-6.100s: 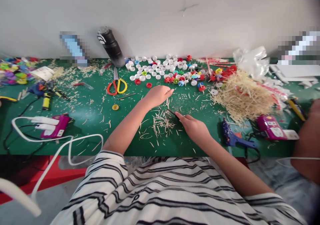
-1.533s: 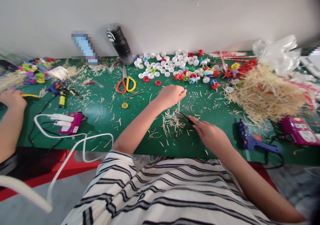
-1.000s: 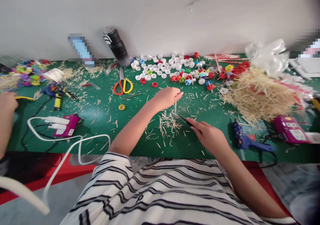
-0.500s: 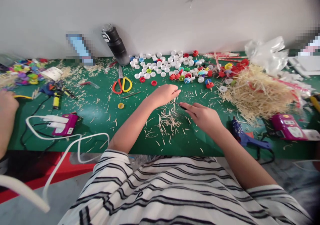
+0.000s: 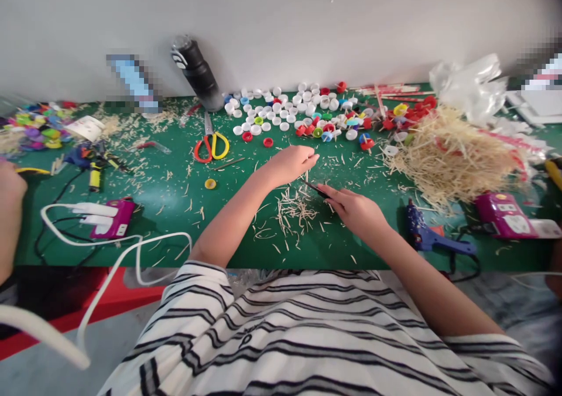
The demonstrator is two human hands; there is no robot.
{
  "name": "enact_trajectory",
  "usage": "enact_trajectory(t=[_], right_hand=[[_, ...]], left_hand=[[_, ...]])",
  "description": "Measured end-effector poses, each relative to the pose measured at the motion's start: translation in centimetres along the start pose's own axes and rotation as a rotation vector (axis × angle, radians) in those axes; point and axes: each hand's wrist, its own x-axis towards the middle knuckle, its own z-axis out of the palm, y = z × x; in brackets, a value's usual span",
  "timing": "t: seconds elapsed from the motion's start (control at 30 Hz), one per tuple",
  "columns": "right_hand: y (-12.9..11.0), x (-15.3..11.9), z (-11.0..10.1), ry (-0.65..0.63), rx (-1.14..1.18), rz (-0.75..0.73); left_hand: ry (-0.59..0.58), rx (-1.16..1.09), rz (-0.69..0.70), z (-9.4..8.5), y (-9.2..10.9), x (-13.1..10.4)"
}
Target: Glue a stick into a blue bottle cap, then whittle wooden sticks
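My left hand (image 5: 298,163) is closed in a pinch above the middle of the table, on a thin pale wooden stick (image 5: 306,174) whose lower end shows beneath the fingers. My right hand (image 5: 356,208) grips a slim dark knife (image 5: 317,190), its index finger stretched along the handle. The blade points up and left, with its tip close beside the stick; I cannot tell whether they touch. Below the hands lies a loose pile of pale wood shavings (image 5: 295,211) on the green table (image 5: 237,238).
Scissors (image 5: 211,144), a yellow cap (image 5: 211,183) and a black bottle (image 5: 197,75) are to the left. White bottle caps (image 5: 276,112) spread along the back. A straw-like heap (image 5: 461,156), a blue glue gun (image 5: 432,238) and a purple power socket (image 5: 504,215) occupy the right. Another person's hand (image 5: 9,191) is far left.
My right hand has drawn slightly down and right, so more of the knife blade shows. My left hand stays almost in place. The whole view has shifted a little.
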Motion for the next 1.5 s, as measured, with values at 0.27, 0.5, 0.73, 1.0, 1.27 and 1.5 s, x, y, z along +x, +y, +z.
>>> enact_trajectory(t=[0.27,0.5,0.73,1.0,1.27,1.5], right_hand=[[0.5,-1.2,0.0,-0.011,0.022,0.006],[0.5,-3.0,0.4,-0.027,0.019,0.058],[0.3,-2.4,0.0,0.034,0.076,0.013],[-0.1,1.6,-3.2,0.015,-0.207,-0.109],[0.9,2.7,-3.1,-0.082,-0.017,-0.141],[2.1,2.5,-2.5,-0.098,0.078,-0.198]], left_hand=[[0.039,-0.017,-0.033,-0.2,-1.2,0.3],[0.043,-0.029,-0.019,-0.2,-1.5,0.4],[0.017,-0.014,-0.017,-0.1,-1.2,0.4],[-0.024,-0.072,0.011,-0.1,-1.3,0.3],[-0.006,-0.097,0.010,-0.1,-1.6,0.4],[-0.021,-0.092,-0.017,-0.3,-1.0,0.4]])
